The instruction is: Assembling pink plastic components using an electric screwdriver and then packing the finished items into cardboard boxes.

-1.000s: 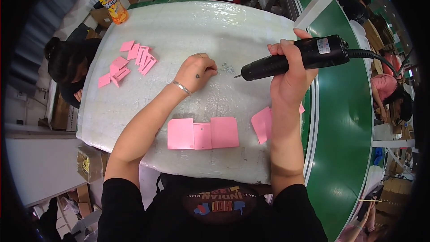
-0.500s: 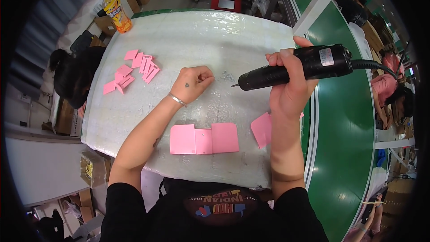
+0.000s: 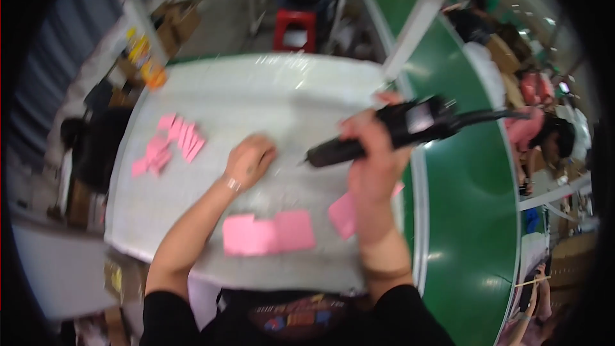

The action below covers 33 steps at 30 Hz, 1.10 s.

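Observation:
The whole view is blurred. My right hand (image 3: 378, 154) is wrapped round a black electric screwdriver (image 3: 410, 123), raised over the table with its thin bit pointing left. My left hand (image 3: 251, 159) is over the tabletop with its fingers drawn together; anything between them is too small and smeared to make out. In front of me lies a flat pink plastic assembly (image 3: 269, 234), two wide plates joined by a narrower middle piece. Another pink plate (image 3: 343, 214) is partly hidden behind my right forearm.
Several small pink pieces (image 3: 157, 154) are scattered at the left of the plastic-covered table (image 3: 211, 90). A drink bottle (image 3: 147, 61) stands at the far left corner. Along the right runs a green conveyor belt (image 3: 467, 218). Other people are seen at both sides.
The view has tilted up, so the table and pink parts appear lower and further left. Both hands keep about the same pose, the screwdriver still in my right; the picture has become blurred.

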Motion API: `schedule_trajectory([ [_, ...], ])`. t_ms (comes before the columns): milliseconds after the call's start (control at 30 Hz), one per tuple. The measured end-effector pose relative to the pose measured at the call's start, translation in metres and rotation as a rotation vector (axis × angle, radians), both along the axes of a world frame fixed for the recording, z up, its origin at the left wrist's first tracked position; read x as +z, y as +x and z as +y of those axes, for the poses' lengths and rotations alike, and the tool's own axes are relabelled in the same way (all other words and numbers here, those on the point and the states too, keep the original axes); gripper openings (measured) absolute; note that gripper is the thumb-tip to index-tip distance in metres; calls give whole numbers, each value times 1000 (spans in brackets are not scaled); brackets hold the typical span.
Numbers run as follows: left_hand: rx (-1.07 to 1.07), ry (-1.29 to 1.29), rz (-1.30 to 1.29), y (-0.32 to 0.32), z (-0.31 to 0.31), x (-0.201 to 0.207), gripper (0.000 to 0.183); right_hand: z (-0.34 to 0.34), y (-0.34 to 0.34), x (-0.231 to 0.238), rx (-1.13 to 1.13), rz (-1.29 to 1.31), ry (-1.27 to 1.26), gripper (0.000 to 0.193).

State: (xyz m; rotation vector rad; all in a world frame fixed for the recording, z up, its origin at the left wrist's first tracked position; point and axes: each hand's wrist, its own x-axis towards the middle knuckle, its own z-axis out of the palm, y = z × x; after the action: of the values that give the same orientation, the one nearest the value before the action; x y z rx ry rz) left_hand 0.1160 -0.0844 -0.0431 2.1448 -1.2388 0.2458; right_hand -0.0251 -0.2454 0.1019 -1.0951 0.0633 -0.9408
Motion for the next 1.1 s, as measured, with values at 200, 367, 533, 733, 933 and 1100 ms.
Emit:
schedule_trajectory([
  [200, 25, 0, 71, -26, 8, 18, 11, 5, -14, 7, 42, -46, 72, 38],
  [367, -4, 28, -75, -32, 9, 13, 3, 7, -23, 3, 28, -11, 153, 37],
  [533, 75, -184, 801, -45, 30, 28, 5, 14, -21, 10, 22, 38, 110, 40],
  [733, -166, -537, 1646, -86, 17, 81, 22, 15, -47, 31, 70, -248, -45, 41],
  [933, -290, -898, 1820, -115, 51, 66, 16, 45, -52, 35, 443, -402, 23, 27],
  [1100, -353, -897, 1893, -132, 63, 66, 16, 64, -71, 35, 457, -388, 19, 25],
])
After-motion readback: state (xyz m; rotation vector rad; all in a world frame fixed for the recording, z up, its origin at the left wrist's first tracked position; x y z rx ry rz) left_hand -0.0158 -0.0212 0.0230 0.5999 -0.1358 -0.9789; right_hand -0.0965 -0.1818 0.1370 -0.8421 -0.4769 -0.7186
